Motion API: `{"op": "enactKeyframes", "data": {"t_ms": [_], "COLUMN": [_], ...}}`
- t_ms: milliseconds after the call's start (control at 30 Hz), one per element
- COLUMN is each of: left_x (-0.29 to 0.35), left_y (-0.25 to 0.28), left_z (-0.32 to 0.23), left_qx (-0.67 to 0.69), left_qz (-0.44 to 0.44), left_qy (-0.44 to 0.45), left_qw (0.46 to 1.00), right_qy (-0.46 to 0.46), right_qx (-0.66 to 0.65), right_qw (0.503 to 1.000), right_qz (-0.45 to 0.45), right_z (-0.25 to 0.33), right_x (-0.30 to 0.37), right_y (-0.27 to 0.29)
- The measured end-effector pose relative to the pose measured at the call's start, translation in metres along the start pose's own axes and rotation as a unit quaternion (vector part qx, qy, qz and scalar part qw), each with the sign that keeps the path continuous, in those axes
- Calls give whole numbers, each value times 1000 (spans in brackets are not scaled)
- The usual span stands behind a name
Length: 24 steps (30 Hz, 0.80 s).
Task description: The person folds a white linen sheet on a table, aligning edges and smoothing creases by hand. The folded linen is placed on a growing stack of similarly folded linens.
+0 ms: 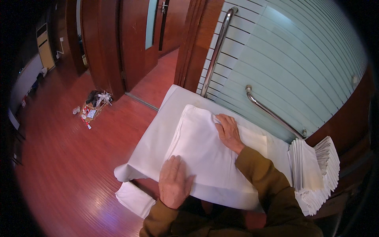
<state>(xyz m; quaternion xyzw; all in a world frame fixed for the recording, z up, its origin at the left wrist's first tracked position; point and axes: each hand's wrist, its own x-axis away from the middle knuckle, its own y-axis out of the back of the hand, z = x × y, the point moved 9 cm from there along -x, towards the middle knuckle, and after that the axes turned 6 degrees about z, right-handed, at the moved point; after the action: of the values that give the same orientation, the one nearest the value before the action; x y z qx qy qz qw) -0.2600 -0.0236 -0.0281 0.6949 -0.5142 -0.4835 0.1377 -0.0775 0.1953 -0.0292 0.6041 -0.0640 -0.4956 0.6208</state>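
A folded white cloth (201,138) lies on a small table draped with a white tablecloth (150,146). My left hand (173,183) rests at the near left edge of the folded cloth, its fingers stretched out flat. Over by the far right edge of that cloth, my right hand (229,132) presses down with extended fingers. Neither hand grips anything. Beside the right hand, a further flat white layer (252,140) extends toward the table's right end.
Several folded white cloths (314,170) are stacked at the right. Another white cloth (135,199) sits low at the table's near left. Metal handles (276,115) cross the striped glass door (292,67) behind the table. Litter (92,108) lies on the reddish floor near a wooden doorway.
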Motion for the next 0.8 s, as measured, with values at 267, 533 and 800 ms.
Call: {"op": "enactKeyframes", "data": {"t_ms": [267,533,800], "left_x": [-3,-38,-76], "left_y": [6,30,-86], "left_z": [-1,-51,-86], "left_qx": [44,91,-53], "left_qz": [13,97,152], "left_qy": [-6,-52,-117], "left_qw": [999,990,980], "right_qy": [-1,-12,113], "right_qx": [-48,-66,-10], "right_qw": [990,928,972], "right_qz": [135,367,206], "right_z": [1,-11,12], "right_x": [13,18,-11], "right_y": [9,51,4]}}
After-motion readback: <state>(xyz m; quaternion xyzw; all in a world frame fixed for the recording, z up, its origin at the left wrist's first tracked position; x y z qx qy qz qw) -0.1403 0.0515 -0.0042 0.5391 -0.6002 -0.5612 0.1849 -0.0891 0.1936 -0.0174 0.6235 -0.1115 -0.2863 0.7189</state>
